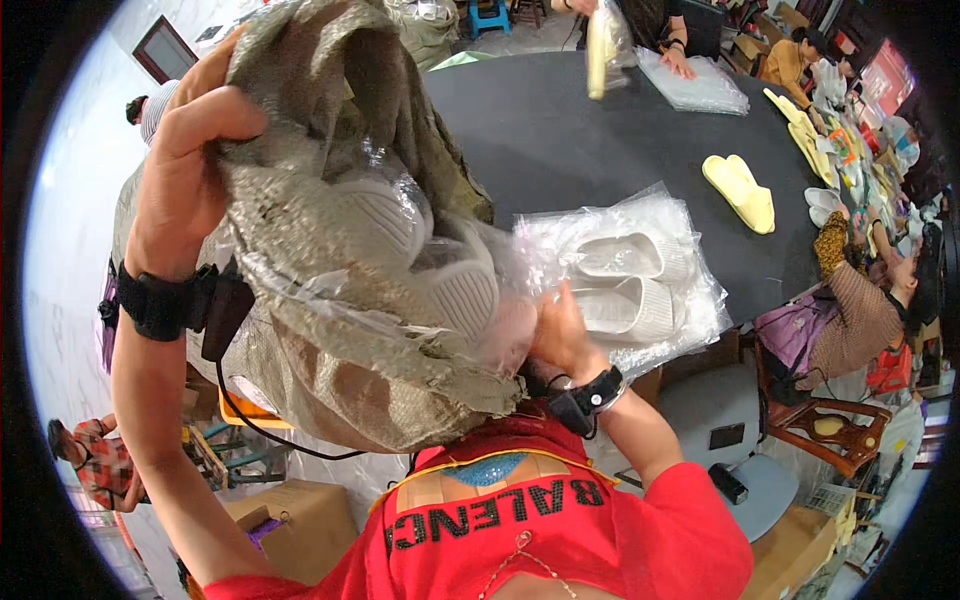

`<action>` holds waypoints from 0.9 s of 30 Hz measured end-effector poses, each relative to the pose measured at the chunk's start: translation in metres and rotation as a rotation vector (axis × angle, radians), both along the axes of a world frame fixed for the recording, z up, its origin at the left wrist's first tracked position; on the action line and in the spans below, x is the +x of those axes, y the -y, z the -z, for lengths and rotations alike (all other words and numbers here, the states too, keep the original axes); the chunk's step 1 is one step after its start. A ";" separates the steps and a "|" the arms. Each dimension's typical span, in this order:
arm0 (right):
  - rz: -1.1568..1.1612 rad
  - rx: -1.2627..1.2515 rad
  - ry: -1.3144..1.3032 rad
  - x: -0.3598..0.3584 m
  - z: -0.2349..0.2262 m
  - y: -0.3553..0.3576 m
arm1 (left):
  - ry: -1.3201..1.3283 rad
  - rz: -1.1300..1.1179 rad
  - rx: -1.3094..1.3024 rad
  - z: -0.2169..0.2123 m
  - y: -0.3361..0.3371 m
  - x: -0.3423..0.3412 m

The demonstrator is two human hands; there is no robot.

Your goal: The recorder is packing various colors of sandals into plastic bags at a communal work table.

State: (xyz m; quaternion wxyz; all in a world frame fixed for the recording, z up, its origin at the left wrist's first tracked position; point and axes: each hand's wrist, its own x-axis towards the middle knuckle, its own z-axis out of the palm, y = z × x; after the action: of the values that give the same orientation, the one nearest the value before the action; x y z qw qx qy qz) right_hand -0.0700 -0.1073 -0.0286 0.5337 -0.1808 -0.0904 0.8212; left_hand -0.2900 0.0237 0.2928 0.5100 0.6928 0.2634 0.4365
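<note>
A grey-green woven sack (pixel 340 310) is held up in front of me with its mouth gaping. My left hand (pixel 200 150) is closed round the sack's upper left edge. In the mouth lies a clear plastic bag holding a pair of pale shoes (pixel 465 300), ribbed soles showing. My right hand (pixel 562 335), somewhat blurred, grips the right end of that bag; part of the hand shows pinkish through the plastic. Just right of it, another pair of white slip-on shoes (pixel 625 310) rests on stacked clear plastic bags (pixel 700 310).
A dark table (pixel 540 130) stretches ahead, bearing yellow slippers (pixel 740 192) and a stack of clear bags (pixel 700 85). Across it, a person's hand (pixel 677 65) rests on that stack. More people sit along the right side. A grey chair (pixel 715 420) and a cardboard box (pixel 300 520) stand close by.
</note>
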 end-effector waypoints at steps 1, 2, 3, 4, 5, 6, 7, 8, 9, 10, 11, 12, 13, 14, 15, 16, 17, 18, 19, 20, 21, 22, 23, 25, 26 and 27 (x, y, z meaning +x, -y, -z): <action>0.003 -0.001 -0.002 0.004 -0.008 -0.006 | -0.002 0.003 -0.001 -0.001 -0.004 -0.006; 0.182 -0.116 0.079 0.007 -0.017 -0.012 | 0.002 0.048 -0.039 -0.003 -0.008 -0.010; 0.360 -0.231 0.160 0.010 -0.021 -0.015 | 0.006 0.092 -0.077 -0.005 -0.012 -0.013; 0.445 -0.178 0.198 0.012 -0.009 -0.021 | -0.009 0.124 -0.090 -0.006 -0.015 -0.014; 0.447 -0.180 0.196 0.012 -0.005 -0.017 | -0.011 0.127 -0.092 -0.006 -0.015 -0.012; 0.453 -0.216 0.267 0.003 -0.015 -0.012 | -0.037 0.152 -0.064 -0.005 -0.014 -0.014; 0.459 -0.249 0.339 -0.004 -0.019 -0.005 | -0.062 0.177 -0.034 -0.005 -0.012 -0.016; 0.432 -0.149 0.268 0.010 0.059 0.004 | -0.061 0.204 -0.031 -0.006 -0.013 -0.007; 0.421 -0.154 0.266 -0.002 0.048 0.011 | -0.059 0.123 -0.026 0.002 -0.014 -0.010; 0.411 -0.175 0.395 -0.016 0.012 0.019 | -0.056 0.035 -0.017 0.005 -0.011 -0.014; 0.412 -0.199 0.527 -0.023 -0.007 0.027 | -0.054 0.031 -0.022 0.006 -0.010 -0.012; 0.313 -0.182 0.292 -0.013 0.025 0.036 | -0.060 0.040 0.003 0.003 -0.009 -0.003; 0.315 -0.186 0.290 -0.014 0.027 0.042 | -0.070 0.038 0.029 0.003 -0.009 0.000; 0.215 -0.302 0.332 -0.016 0.029 0.047 | -0.073 0.041 0.026 0.004 -0.011 0.000; 0.110 -0.413 0.374 -0.016 0.029 0.047 | -0.063 0.039 0.019 0.004 -0.014 -0.001; 0.108 -0.413 0.372 -0.014 0.029 0.042 | -0.054 0.036 0.012 0.004 -0.017 -0.003; 0.159 -0.307 0.451 -0.010 0.029 0.032 | -0.056 0.032 0.012 0.003 -0.019 -0.006; 0.219 -0.206 0.530 -0.005 0.028 0.022 | -0.069 0.062 0.013 0.003 -0.023 -0.008; 0.220 -0.210 0.529 0.000 0.024 0.008 | -0.082 0.090 0.016 0.002 -0.024 -0.008; 0.274 -0.160 0.520 0.005 0.019 -0.010 | -0.081 0.088 0.016 0.002 -0.025 -0.008; 0.327 -0.107 0.512 0.009 0.014 -0.030 | -0.081 0.087 0.014 0.003 -0.025 -0.007; 0.410 -0.066 0.517 0.009 0.014 -0.051 | -0.064 0.076 0.004 0.003 -0.023 -0.004; 0.493 -0.025 0.521 0.009 0.017 -0.073 | -0.047 0.065 -0.007 0.003 -0.022 -0.001; 0.557 0.072 0.538 0.023 0.045 -0.116 | -0.066 0.048 0.018 0.006 -0.017 0.011; 0.551 0.067 0.534 0.021 0.041 -0.128 | -0.088 0.018 0.035 0.008 -0.017 0.011; 0.661 0.006 0.541 0.020 0.037 -0.140 | -0.089 0.016 0.035 0.011 -0.018 0.010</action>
State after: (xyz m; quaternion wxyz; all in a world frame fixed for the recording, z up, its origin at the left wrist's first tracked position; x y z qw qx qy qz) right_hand -0.0505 0.0323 -0.0659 0.7258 -0.4073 -0.1668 0.5286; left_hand -0.2799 0.0413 0.2815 0.4891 0.7224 0.2727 0.4057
